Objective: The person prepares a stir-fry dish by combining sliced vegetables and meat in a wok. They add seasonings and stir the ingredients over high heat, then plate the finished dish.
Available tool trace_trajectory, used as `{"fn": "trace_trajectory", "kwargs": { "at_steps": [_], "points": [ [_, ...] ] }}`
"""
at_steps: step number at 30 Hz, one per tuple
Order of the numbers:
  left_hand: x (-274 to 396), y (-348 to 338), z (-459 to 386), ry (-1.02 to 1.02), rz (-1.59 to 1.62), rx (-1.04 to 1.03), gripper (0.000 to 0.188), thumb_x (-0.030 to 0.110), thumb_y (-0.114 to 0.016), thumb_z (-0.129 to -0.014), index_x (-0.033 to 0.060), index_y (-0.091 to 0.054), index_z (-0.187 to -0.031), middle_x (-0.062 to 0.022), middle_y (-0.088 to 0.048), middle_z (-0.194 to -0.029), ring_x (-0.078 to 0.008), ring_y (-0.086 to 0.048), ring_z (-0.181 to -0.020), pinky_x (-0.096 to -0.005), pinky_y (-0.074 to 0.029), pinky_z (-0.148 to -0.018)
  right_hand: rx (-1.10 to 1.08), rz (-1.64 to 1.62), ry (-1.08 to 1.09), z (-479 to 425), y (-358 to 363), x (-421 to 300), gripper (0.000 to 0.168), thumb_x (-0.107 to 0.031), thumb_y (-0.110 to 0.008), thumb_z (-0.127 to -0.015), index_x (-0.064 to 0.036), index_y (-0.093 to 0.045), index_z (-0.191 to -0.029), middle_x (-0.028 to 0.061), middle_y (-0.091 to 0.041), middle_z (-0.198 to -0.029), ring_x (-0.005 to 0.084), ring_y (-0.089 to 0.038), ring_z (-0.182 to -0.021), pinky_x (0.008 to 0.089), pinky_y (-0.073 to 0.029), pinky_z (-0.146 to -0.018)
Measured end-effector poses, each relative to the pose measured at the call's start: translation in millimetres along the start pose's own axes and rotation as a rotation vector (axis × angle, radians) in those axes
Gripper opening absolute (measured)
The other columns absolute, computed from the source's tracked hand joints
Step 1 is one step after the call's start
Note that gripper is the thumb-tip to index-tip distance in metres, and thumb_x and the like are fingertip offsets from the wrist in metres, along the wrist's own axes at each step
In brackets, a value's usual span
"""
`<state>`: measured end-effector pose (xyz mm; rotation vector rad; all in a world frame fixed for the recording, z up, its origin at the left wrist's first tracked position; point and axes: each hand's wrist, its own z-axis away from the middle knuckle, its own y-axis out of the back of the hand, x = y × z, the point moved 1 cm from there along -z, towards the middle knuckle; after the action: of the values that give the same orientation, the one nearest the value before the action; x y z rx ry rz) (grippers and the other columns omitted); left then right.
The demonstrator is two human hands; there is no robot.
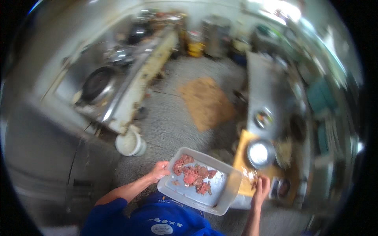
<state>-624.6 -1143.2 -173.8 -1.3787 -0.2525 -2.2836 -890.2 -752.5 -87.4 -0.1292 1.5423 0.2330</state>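
My left hand grips the left rim of a translucent plastic tub, held tilted in front of my body. Chunks of raw red meat lie in it, mostly towards its left side. To the right of the tub, my right hand is over the near part of a yellow cutting board. Its fingers are bent and blurred, so whether they hold anything is unclear. White scraps lie on the board just beyond them. A round metal bowl stands farther back on the board.
A steel counter runs along the right, bearing a small dish of food. Cardboard lies on the floor ahead. On the left are a white bucket and a stove counter with a dark wok. A yellow container stands at the back.
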Motion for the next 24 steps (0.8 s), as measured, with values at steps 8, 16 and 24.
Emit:
{"fn": "trace_trajectory", "kwargs": {
  "at_steps": [8, 16, 24],
  "points": [
    [-32.8, -121.0, 57.0, -0.017, 0.266, 0.615, 0.025, 0.004, -0.067, -0.072, 0.0003, -0.067, -0.096, -0.005, -0.066, -0.078, -0.014, -0.062, -0.07, -0.0314, -0.051, -0.061, -0.331, 0.057, -0.237, -40.2, -16.9, -84.1, 0.017, -0.01, -0.057, -0.092, -0.006, -0.056, -0.108, 0.0038, -0.062, -0.089, 0.009, -0.054, -0.067, 0.0204, -0.044, -0.057],
    [-95.4, -41.8, 227.8, 0.122, 0.163, 1.307, 0.014, 0.011, -0.068, -0.066, 0.0023, -0.059, -0.073, -0.0141, -0.06, -0.064, -0.0232, -0.06, -0.06, -0.0393, -0.047, -0.056, -1.342, 0.218, -0.16, 114.3, -336.6, -200.5, 0.019, -0.011, -0.061, -0.094, -0.004, -0.058, -0.111, 0.0066, -0.064, -0.1, 0.0138, -0.061, -0.084, 0.0273, -0.049, -0.072],
    [-127.3, 45.0, 475.6, 0.334, 0.132, 1.702, 0.023, 0.015, -0.067, -0.062, 0.0015, -0.049, -0.065, -0.0171, -0.048, -0.059, -0.0342, -0.048, -0.055, -0.0436, -0.039, -0.053, -1.736, -0.044, 0.609, 467.5, -652.4, -173.7, 0.07, -0.026, -0.068, -0.088, 0.006, -0.033, -0.14, 0.0302, -0.04, -0.14, 0.0393, -0.04, -0.132, 0.0423, -0.033, -0.11]
  ]
}}
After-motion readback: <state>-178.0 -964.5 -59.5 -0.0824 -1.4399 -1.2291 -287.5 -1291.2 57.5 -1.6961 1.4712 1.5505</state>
